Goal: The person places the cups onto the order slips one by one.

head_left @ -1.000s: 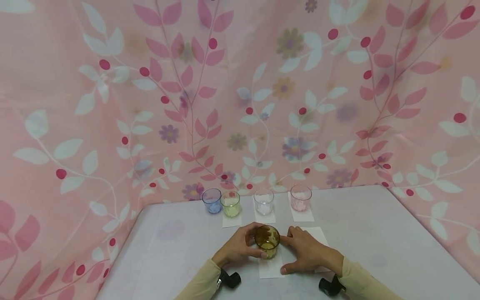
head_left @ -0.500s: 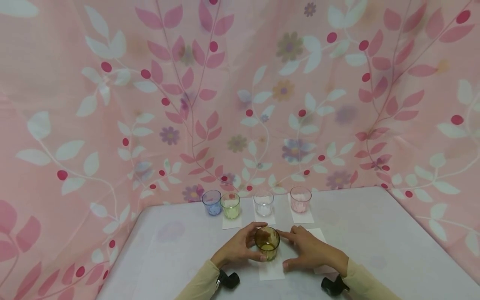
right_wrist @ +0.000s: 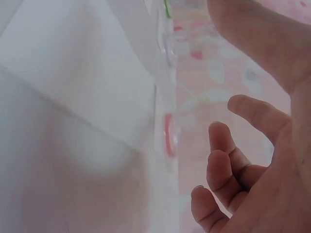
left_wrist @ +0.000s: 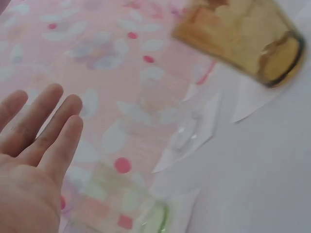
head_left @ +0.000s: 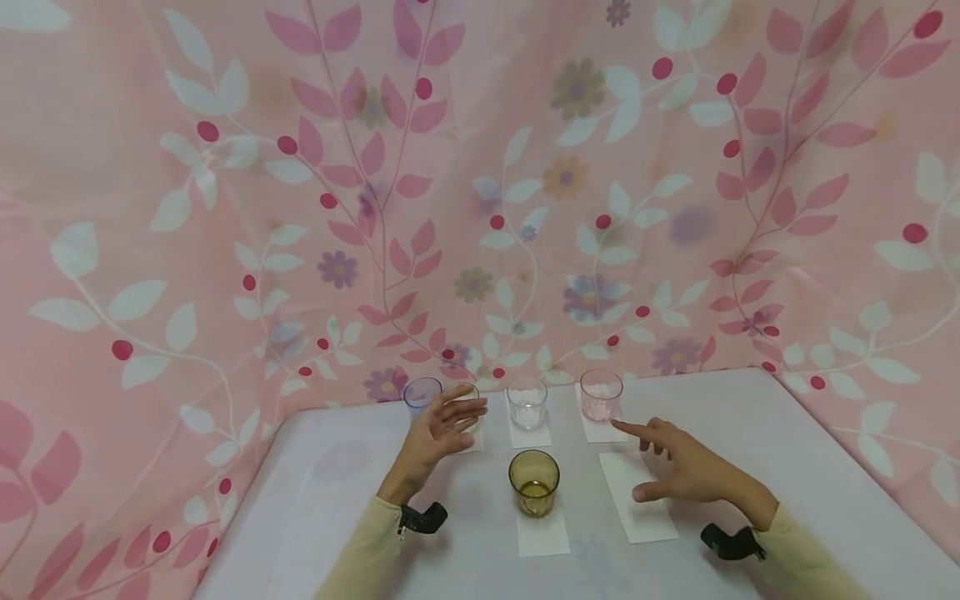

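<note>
An amber glass (head_left: 535, 485) stands upright at the back end of a white paper slip (head_left: 545, 537), touched by neither hand. My left hand (head_left: 429, 440) is raised to its left, empty, and in the head view overlaps a pale green glass (left_wrist: 156, 216) behind it. Over another paper slip (head_left: 637, 510) hovers my right hand (head_left: 686, 468), also empty, index finger stretched out and the other fingers loosely bent. That index fingertip appears just below a pink glass (head_left: 602, 398) in the head view. The left wrist view shows the amber glass blurred at the upper right.
Along the back of the white table (head_left: 322, 517) a blue glass (head_left: 422, 395) and a colourless glass (head_left: 527, 405) stand in the same row as the green and pink ones. Paper slips lie under most of that row. A pink floral curtain (head_left: 480, 167) hangs behind.
My left hand has let go of the amber glass and moved up and left. My right hand has drawn away to the right. The amber glass stays in place.
</note>
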A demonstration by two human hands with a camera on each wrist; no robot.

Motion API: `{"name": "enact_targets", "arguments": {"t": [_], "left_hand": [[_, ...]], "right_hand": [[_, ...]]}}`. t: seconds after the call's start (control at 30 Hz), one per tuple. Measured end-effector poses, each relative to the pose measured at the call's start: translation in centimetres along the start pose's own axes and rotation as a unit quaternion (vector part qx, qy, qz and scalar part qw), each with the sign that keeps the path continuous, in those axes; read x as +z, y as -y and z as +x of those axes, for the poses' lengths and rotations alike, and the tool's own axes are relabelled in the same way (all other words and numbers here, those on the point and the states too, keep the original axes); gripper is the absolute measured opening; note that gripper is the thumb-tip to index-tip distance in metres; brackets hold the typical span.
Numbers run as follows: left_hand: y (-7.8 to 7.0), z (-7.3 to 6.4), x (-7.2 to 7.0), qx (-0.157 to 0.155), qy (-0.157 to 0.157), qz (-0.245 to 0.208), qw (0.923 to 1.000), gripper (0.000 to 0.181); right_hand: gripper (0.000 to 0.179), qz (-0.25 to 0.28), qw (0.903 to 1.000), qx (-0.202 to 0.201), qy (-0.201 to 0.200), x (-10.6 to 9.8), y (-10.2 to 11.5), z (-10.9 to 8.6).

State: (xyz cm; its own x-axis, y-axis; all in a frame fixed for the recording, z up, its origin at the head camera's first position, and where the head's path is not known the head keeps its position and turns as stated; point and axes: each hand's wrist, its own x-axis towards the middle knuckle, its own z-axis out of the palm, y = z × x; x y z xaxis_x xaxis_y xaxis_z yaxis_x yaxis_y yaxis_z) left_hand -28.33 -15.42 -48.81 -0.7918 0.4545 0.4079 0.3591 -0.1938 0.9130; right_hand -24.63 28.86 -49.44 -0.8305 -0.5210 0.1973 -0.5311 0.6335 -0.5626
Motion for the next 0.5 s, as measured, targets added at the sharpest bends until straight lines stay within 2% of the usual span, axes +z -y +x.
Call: {"name": "enact_targets", "arguments": {"t": [0.1,0.27,0.37,0.5], "left_hand": [[-0.5,-0.1,-1.2,0.023,-0.047,0.012,0.9986,0.064],[-0.9,-0.2,-2.4,0.032,-0.114,0.044,0.992,0.058],[-1.1,-0.2,-2.9,0.04,-0.172,0.059,0.9824,0.056],[-1.2,-0.3,-3.6,0.048,-0.252,0.061,0.9646,0.055]], "right_hand": [[0.094,-0.009,0.9997,0.018,-0.01,-1.1,-0.9,-0.7],[0.095,-0.003,0.9994,0.027,-0.021,-1.8,-2.2,-1.9],[0.095,0.012,0.9995,0.024,-0.019,-1.6,-2.9,-2.4],[0.095,0.027,0.9994,0.017,-0.014,-1.2,-3.8,-2.9]]}}
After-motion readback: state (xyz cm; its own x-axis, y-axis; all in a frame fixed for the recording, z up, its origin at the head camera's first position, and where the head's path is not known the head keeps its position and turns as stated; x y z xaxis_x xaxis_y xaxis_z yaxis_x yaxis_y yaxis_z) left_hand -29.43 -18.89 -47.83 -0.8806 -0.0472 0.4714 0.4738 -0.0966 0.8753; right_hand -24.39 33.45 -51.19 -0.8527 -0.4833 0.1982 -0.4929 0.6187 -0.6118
